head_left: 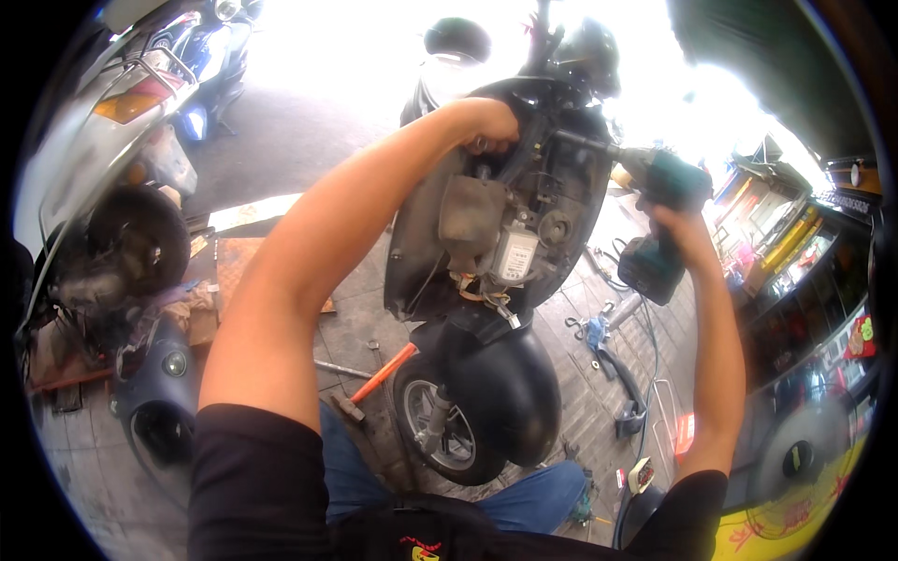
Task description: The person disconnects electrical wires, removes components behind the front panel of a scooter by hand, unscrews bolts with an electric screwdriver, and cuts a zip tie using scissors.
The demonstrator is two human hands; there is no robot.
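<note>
A dark scooter front body (407,252) stands before me, its inner workings exposed, with a silver boxy part (514,252) and loose connectors. My left hand (488,126) is closed at the upper middle of the body, around something metallic that I cannot make out. My right hand (680,227) grips a teal and black cordless power tool (669,182). Its long socket extension (585,142) reaches into the body near the steering column (538,131), just right of my left hand. Below hangs a front wheel (409,416) with a black mudguard (514,393).
More scooters (131,234) stand along the left. A loose dark fairing (150,374), an orange-handled hammer (379,379), hoses and small tools (608,337) lie on the tiled floor (346,346). A shelving unit (786,271) and a fan (800,453) are at the right.
</note>
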